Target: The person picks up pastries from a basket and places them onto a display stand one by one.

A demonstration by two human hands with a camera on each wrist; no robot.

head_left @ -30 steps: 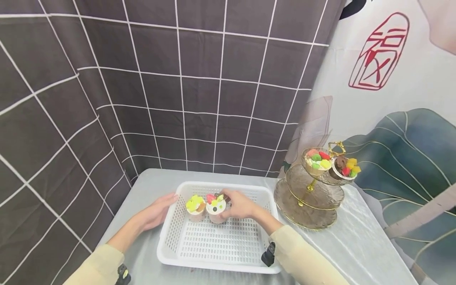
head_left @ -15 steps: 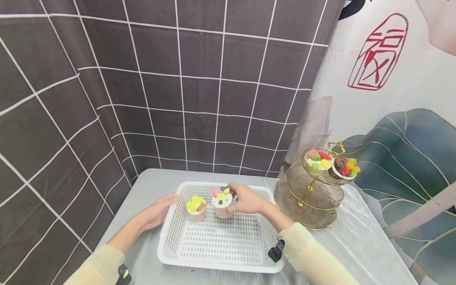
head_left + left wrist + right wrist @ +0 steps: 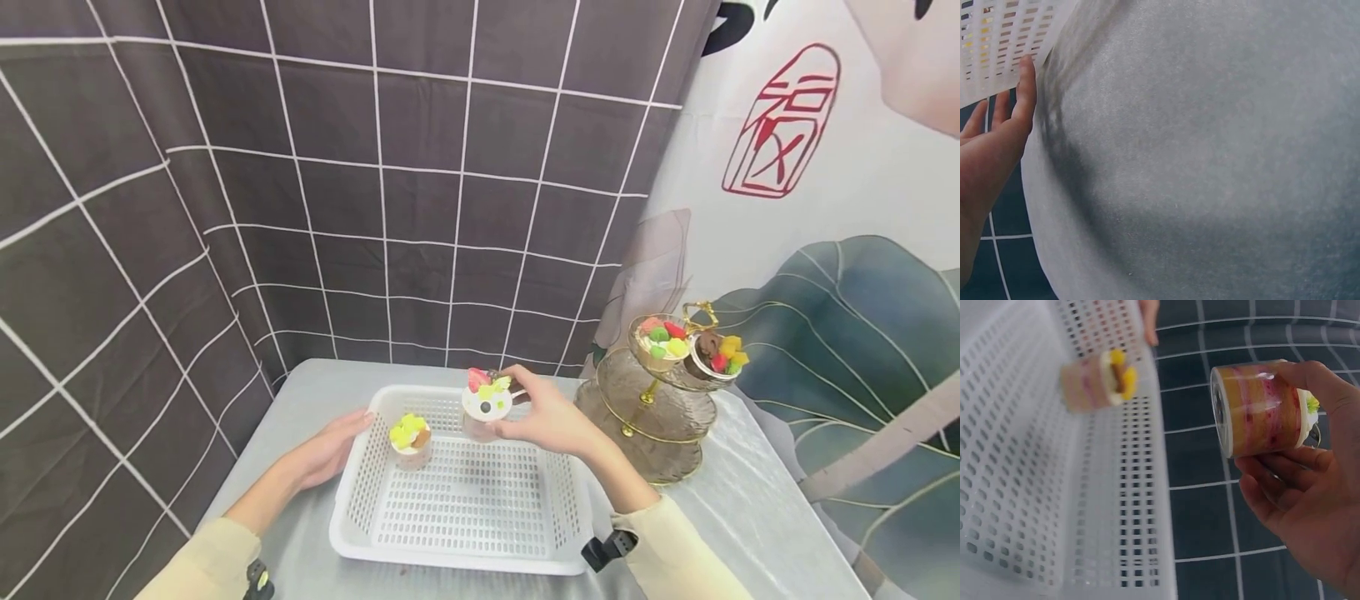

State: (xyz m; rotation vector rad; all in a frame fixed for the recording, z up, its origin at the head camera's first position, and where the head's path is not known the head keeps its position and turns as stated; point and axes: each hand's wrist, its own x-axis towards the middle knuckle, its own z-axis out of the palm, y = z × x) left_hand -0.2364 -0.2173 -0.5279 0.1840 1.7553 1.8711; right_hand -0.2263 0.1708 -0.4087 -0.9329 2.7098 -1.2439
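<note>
My right hand (image 3: 551, 421) grips a clear cup of layered cake (image 3: 486, 404), topped with white cream, a red strawberry piece and yellow-green bits. In the right wrist view the thumb and fingers lie on opposite sides of the cake cup (image 3: 1260, 419), which is lifted clear of the white perforated basket (image 3: 457, 563). A second cake cup (image 3: 410, 446) with yellow fruit topping stands inside the basket at the left. My left hand (image 3: 330, 450) lies against the basket's left wall with fingers extended; the left wrist view shows its fingertips at the basket wall (image 3: 1007, 40).
At the right of the grey-white cloth-covered table (image 3: 315, 533) stands a tiered glass stand (image 3: 645, 454) with gold trim. Its top tier bears two dessert cups, one with bright fruit pieces (image 3: 660, 340) and one with chocolate topping (image 3: 716, 358). A dark gridded curtain (image 3: 420, 208) hangs behind.
My right hand has lifted the strawberry-topped cake cup up and to the right, away from the yellow-topped one. The left hand stays at the basket's side.
</note>
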